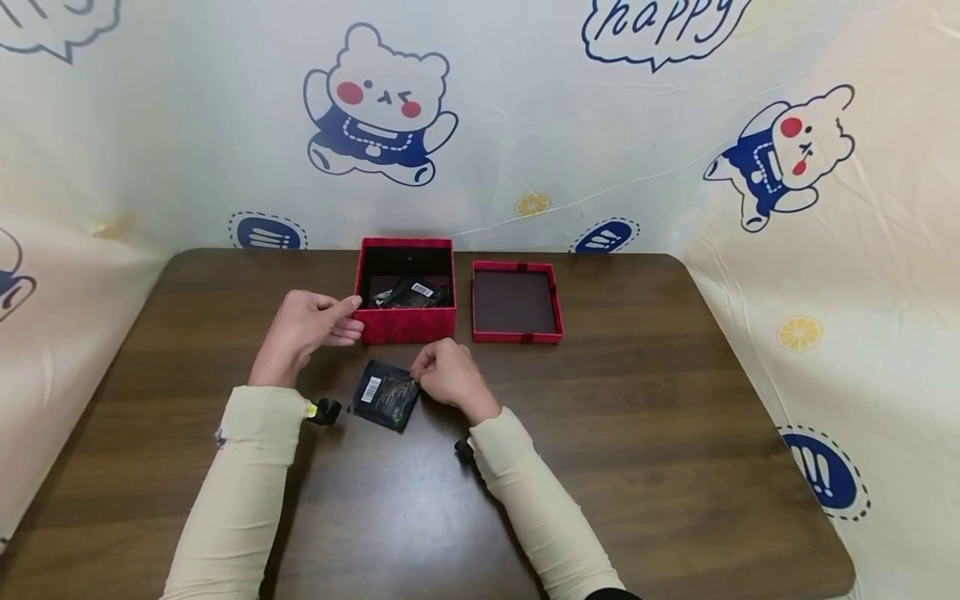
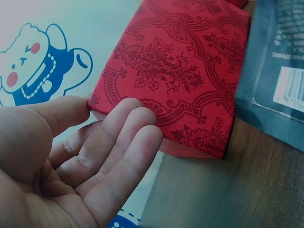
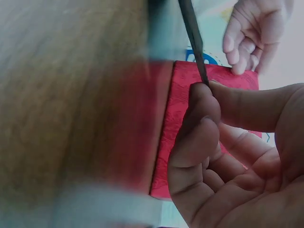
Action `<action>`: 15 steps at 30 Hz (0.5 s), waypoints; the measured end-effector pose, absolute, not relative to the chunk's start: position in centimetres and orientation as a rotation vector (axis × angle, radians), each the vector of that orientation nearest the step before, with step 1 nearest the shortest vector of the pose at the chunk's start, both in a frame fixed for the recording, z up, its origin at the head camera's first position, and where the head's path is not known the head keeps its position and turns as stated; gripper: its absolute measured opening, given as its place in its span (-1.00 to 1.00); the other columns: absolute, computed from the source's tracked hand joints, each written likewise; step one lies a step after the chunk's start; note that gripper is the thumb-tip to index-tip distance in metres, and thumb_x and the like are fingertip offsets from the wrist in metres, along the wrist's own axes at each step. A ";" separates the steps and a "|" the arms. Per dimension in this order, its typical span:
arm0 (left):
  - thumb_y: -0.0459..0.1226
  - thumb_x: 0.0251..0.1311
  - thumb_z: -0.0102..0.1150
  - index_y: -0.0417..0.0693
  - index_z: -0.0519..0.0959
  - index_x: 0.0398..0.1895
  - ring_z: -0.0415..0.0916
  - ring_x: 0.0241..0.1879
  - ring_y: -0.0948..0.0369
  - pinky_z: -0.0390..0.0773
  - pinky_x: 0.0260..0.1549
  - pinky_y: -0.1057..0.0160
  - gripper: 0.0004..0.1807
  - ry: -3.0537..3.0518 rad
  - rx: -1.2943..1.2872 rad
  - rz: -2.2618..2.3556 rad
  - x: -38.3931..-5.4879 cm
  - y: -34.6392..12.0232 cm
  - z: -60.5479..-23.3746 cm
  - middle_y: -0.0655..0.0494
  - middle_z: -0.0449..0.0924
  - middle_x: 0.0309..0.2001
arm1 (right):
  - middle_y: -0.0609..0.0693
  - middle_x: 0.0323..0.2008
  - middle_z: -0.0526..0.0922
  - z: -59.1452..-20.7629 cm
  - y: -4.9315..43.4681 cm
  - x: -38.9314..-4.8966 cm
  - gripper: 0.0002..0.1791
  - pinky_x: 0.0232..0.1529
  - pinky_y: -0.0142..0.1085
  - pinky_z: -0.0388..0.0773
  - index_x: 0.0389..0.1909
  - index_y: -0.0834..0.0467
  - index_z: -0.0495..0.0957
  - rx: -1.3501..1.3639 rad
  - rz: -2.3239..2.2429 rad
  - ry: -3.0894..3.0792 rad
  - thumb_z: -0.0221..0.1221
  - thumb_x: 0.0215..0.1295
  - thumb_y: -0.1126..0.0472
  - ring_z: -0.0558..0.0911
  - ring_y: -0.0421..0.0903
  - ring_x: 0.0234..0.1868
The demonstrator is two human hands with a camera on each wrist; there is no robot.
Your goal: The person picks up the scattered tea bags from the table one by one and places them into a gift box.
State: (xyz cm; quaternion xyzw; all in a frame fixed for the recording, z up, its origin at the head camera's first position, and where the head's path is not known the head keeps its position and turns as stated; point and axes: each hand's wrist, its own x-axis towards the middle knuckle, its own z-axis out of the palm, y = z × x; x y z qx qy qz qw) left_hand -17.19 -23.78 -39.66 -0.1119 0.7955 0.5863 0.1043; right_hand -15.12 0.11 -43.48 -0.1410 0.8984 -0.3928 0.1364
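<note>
A red patterned box [image 1: 408, 327] stands without its lid near the table's back edge, with several dark packets [image 1: 417, 292] inside. My left hand [image 1: 315, 325] is at the box's left front corner; its thumb and fingers hold the edge there. In the left wrist view the other fingers [image 2: 137, 147] lie against the patterned side. My right hand [image 1: 450, 373] pinches the right corner of a flat black packet [image 1: 385, 396] with a white barcode label, between thumb and index finger. The right wrist view shows this packet [image 3: 194, 33] edge-on, just in front of the box.
The shallow red lid [image 1: 517, 302] lies with its dark inside up, to the right of the box. Brown wooden table [image 1: 637, 417] surrounds these things. A printed white cloth [image 1: 525, 108] hangs behind the table and at both sides.
</note>
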 end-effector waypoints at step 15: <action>0.01 0.32 0.28 -0.40 0.58 0.14 0.74 -0.20 -0.04 0.71 -0.17 0.10 -0.38 2.336 -0.326 1.744 -17.0 -23.7 -39.6 -0.17 0.74 -0.21 | -0.09 -0.51 0.65 -41.3 2.4 -15.6 -0.85 -0.42 -0.32 0.54 -0.39 0.12 0.72 -0.419 -1.311 2.539 0.20 0.26 0.36 0.55 -0.10 -0.46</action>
